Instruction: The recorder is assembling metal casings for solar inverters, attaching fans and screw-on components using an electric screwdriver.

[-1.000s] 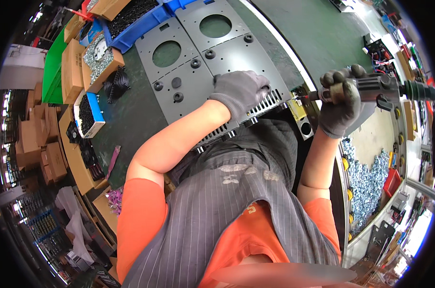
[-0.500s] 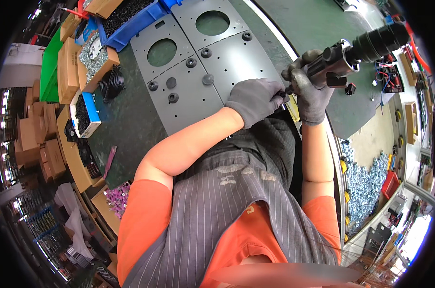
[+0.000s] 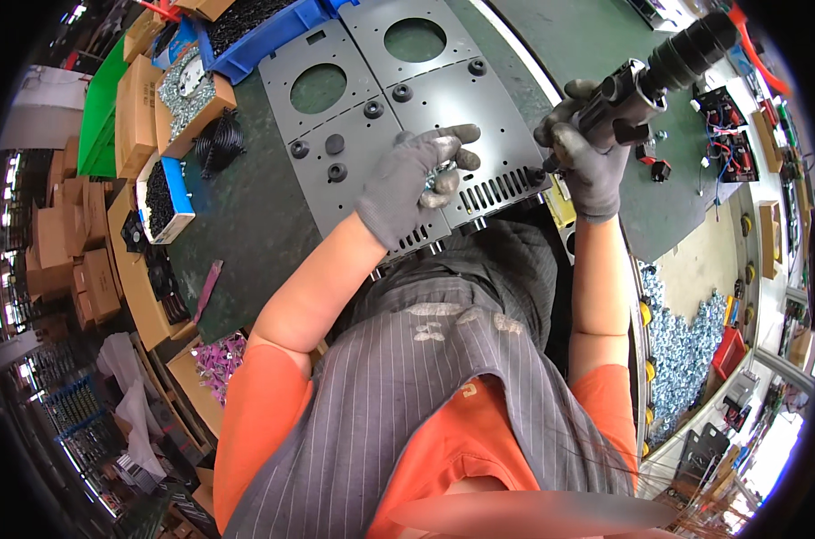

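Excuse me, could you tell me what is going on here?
Two grey sheet-metal panels lie side by side on a dark green bench, with several round black pieces resting on them. The person's grey-gloved right hand grips a black-and-grey cylindrical power driver, its tip end by the right panel's near right corner; I cannot tell whether it touches. The grey-gloved left hand, fingers half curled, holds small shiny metal pieces over the panels.
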{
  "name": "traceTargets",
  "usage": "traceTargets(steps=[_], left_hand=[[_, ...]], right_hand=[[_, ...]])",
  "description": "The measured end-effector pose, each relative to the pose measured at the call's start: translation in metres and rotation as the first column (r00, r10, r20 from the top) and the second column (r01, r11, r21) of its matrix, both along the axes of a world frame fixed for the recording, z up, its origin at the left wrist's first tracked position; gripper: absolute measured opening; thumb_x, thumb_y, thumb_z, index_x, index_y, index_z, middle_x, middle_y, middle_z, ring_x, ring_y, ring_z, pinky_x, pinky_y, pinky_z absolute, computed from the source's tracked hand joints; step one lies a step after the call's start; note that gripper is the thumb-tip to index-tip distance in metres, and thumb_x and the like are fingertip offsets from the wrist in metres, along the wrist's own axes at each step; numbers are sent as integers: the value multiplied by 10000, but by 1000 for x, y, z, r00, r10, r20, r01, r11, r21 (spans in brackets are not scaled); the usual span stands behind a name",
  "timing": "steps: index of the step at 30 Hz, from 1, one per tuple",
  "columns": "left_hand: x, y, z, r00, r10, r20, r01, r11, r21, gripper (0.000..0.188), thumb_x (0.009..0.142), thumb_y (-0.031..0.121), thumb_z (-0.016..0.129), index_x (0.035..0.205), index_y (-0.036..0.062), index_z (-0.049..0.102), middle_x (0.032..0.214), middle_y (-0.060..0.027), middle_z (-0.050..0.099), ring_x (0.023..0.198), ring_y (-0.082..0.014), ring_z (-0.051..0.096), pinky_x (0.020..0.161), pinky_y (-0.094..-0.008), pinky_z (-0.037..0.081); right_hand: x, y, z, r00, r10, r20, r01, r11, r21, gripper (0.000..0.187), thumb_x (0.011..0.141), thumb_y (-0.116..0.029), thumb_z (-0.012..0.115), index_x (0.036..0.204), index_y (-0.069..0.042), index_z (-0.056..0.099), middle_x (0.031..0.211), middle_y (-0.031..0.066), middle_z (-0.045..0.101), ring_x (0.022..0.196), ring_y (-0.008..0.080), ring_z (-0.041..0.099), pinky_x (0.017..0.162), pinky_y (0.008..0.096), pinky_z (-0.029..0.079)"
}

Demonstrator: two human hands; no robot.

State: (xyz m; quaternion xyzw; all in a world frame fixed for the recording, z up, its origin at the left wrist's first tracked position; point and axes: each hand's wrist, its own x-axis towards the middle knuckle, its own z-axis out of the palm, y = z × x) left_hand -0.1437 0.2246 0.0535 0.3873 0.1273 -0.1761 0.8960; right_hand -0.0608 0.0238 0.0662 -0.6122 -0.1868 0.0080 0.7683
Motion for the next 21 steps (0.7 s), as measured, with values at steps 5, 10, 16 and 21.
traceTargets(steps=[5, 10, 16, 21], left_hand=[[-15, 7, -6, 997, 68, 33, -71, 993, 95, 304, 932, 90, 414, 1206, -24, 476, 982, -95, 549, 614, -42, 453, 441, -135, 359], [-21, 10, -15, 966, 251, 60, -254, 966, 52, 251, 923, 94, 429, 1141, -10, 499, 931, -108, 550, 627, -75, 479, 444, -160, 373], [-31, 3, -6, 992, 98, -74, -110, 978, -177, 202, 931, 82, 446, 1103, 5, 519, 864, -109, 586, 560, -60, 481, 396, -150, 349], [-39, 4, -5, 999, 15, -43, -25, 965, -262, 233, 945, 87, 418, 1129, -6, 526, 864, -89, 591, 577, -53, 462, 394, -148, 342]], right_hand=[[-6, -4, 10, 997, -17, 82, 3, 984, 176, 504, 720, -101, 602, 1191, 12, 461, 842, 116, 553, 718, 191, 523, 637, 344, 449], [-24, 12, 34, 980, 110, 166, -188, 785, 591, 504, 726, 3, 584, 1208, 17, 436, 835, 140, 574, 674, 219, 575, 639, 380, 509], [-38, 35, 41, 965, 173, 200, -254, 811, 526, 518, 771, -189, 560, 1238, -23, 408, 849, 92, 514, 668, 204, 474, 626, 335, 376], [-43, 51, 42, 957, 193, 219, -285, 777, 561, 509, 773, -201, 563, 1229, -42, 405, 854, 82, 513, 676, 198, 475, 650, 340, 370]])
